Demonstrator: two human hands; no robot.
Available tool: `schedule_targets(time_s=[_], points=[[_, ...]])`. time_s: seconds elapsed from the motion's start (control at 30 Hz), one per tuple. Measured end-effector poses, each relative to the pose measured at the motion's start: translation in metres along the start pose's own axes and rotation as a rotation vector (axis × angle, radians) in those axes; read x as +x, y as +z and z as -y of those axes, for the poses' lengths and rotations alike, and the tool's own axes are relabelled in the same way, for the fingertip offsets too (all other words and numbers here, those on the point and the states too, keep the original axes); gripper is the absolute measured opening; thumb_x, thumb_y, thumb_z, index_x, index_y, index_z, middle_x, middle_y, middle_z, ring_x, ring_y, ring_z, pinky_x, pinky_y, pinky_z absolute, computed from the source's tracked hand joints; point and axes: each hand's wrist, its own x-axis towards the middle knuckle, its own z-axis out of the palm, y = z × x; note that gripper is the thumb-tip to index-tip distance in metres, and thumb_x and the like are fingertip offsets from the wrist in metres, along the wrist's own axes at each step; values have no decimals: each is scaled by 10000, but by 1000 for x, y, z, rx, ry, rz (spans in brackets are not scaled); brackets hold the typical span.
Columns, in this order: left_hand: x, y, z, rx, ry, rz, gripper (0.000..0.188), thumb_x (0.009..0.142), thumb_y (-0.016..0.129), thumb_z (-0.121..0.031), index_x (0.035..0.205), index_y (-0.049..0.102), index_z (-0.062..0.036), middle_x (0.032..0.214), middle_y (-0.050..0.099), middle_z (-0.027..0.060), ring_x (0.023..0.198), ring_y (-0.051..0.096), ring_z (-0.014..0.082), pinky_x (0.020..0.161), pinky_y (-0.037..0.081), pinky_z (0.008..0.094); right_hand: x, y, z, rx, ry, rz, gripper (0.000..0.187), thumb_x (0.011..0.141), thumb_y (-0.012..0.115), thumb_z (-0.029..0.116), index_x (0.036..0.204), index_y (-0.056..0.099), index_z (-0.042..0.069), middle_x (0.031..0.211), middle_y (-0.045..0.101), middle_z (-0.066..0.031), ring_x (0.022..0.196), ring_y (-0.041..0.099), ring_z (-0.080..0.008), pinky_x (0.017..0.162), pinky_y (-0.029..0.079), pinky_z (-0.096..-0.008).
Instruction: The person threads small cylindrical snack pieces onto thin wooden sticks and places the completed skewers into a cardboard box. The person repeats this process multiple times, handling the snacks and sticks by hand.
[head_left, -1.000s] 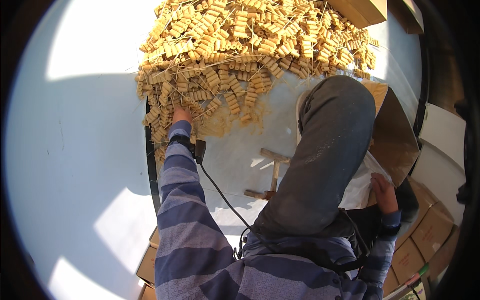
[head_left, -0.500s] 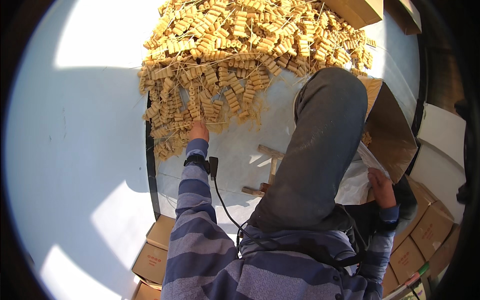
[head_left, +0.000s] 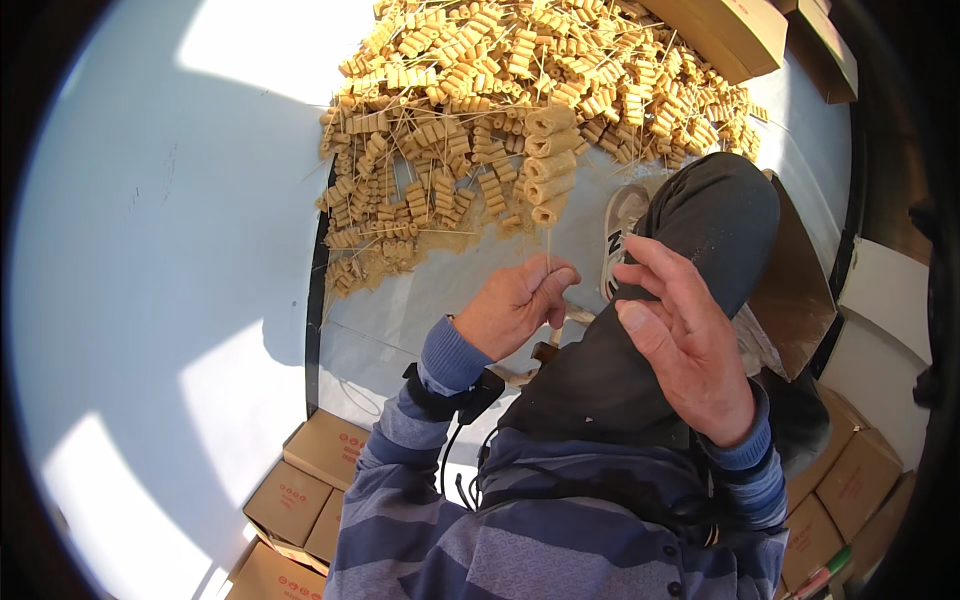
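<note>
My left hand (head_left: 515, 305) is closed on the bare lower end of a skewer, and the skewer of tan ridged rolls (head_left: 550, 165) stands up from it, pointing away from me. Several thick, hollow rolls are threaded along the stick. To the right, above my bent leg, my right hand (head_left: 690, 345) is raised with its fingers apart and nothing in it. Beyond both hands spreads a large pile of similar skewers (head_left: 420, 130), heaped on a pale surface.
A cardboard box (head_left: 745, 40) stands at the far right of the pile. Beside my bent knee (head_left: 715, 215) is an open cardboard box (head_left: 795, 280) with clear plastic at it. Closed cartons (head_left: 290, 500) are stacked at the lower left. Wooden bars (head_left: 545, 352) show partly behind my leg.
My left hand has come back from the pile toward me with a skewer of rolls in it. My right hand has left the plastic in the open box and risen over my leg, fingers spread.
</note>
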Motion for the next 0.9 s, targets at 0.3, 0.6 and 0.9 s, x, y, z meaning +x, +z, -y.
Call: schedule_targets(time_s=[0.3, 0.6, 0.9], points=[[-2, 12, 19, 12, -60, 37, 257, 1063, 405, -232, 1095, 532, -10, 742, 622, 68, 608, 632, 180, 538, 528, 306, 50, 51, -48, -34, 95, 130, 248, 1019, 524, 188, 1149, 592, -12, 990, 623, -126, 802, 615, -208, 671, 508, -330], [-15, -24, 38, -343, -133, 263, 281, 1063, 459, -270, 1154, 553, -21, 1006, 662, 71, 765, 641, 139, 668, 521, 269, 73, 59, -60, -147, 194, 197, 230, 1030, 474, 220, 1012, 577, 15, 756, 638, -116, 675, 615, -238, 669, 497, -369], [-14, -165, 229, -813, -422, -954, 296, 989, 587, -359, 1053, 573, -70, 917, 632, 42, 764, 636, 170, 664, 530, 290, 73, 58, -51, 93, 429, 243, 297, 1076, 406, 265, 1119, 540, 3, 777, 638, -71, 702, 636, -125, 653, 533, -258]])
